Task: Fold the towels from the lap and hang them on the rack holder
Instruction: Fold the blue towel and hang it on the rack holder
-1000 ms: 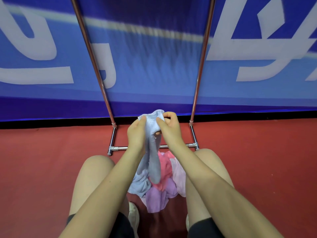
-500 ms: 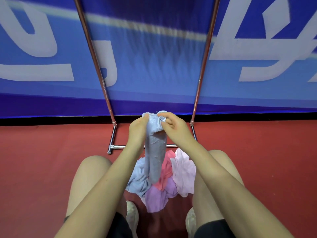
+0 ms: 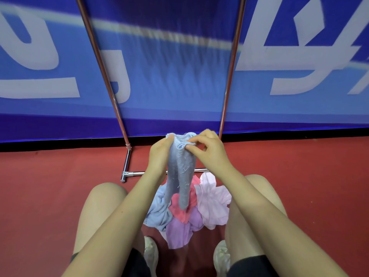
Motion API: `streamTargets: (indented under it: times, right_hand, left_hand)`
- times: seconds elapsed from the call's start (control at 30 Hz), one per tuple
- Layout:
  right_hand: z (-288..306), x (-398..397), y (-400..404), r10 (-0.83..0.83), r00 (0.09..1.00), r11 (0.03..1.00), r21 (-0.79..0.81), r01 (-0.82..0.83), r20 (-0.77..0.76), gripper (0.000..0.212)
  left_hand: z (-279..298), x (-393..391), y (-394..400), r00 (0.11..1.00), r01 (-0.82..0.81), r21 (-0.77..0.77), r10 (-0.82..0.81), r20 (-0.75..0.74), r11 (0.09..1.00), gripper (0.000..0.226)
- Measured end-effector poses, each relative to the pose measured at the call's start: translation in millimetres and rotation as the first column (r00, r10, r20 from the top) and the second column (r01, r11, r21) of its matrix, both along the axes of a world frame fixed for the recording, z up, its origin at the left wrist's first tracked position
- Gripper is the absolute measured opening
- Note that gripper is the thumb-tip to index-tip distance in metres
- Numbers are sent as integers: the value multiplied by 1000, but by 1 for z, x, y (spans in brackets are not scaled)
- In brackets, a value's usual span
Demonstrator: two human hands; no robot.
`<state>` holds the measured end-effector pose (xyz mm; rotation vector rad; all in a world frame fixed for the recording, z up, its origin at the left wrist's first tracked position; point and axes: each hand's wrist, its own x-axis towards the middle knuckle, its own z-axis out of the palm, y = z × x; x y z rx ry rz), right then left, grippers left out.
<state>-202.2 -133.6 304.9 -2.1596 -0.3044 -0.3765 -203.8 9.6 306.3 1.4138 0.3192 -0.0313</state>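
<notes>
A grey-blue towel [image 3: 180, 172] hangs bunched between my hands, above my knees. My left hand [image 3: 159, 152] grips its top edge on the left. My right hand [image 3: 207, 150] pinches the top edge on the right with fingertips. Beneath it, between my legs, lies a pile: a light blue towel [image 3: 158, 212], a red-pink towel [image 3: 179, 206], a purple towel [image 3: 182, 230] and a pale pink towel [image 3: 213, 202]. The rack holder stands just ahead; its two copper poles [image 3: 103, 76] rise out of frame, and its chrome base bar [image 3: 135, 173] rests on the floor.
A blue banner with white lettering [image 3: 179, 76] stands right behind the rack. The floor [image 3: 50, 186] is red. My bare knees frame the pile on both sides, and my light shoes [image 3: 150, 254] show below it.
The grey-blue towel has been lifted higher off the pile and hangs longer. My right hand has shifted to the right along its top edge. The pale pink towel is more exposed.
</notes>
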Motion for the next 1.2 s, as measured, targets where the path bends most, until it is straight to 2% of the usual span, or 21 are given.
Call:
streamTargets:
  times: [0.1,0.27,0.37,0.47,0.57,0.7,0.8,0.93,1.07,1.2]
  right_hand:
    - [-3,1,-2,-29,994,1000,-5,29,107,10]
    - [1,-3,5,67,971,997,28,-75,229,19]
    - [1,-7,11,94,983,990,90,-109,157,25]
    - [2,-5,15,25,990,995,91,-38,140,25]
    - [5,-2,17,-79,995,989,130,70,64,16]
    - [1,1,19,-120,993,988,97,117,20,11]
    - [-1,4,20,-156,987,977,141,158,-29,11]
    - [2,4,18,-98,991,960,254,118,-92,11]
    - [5,4,17,-17,990,940,335,64,-140,5]
    - [4,4,18,63,979,898,439,28,-192,26]
  left_hand:
    - [0,-2,0,999,-7,5,7,36,1000,30]
    - [-1,-3,-4,995,42,71,-48,86,997,31]
    - [0,-4,-7,993,81,63,-86,81,995,28]
    - [3,-7,-10,987,142,97,-148,61,985,41]
    - [4,-11,-9,974,194,78,-201,106,978,16]
    - [4,-10,-7,979,186,61,-190,68,981,26]
    - [4,-6,-7,989,149,59,-149,3,987,30]
    - [3,-7,-3,978,203,-24,-202,55,979,39]
    - [0,-9,-1,960,216,109,-231,156,970,31]
    - [0,-8,5,978,105,88,-119,169,991,27]
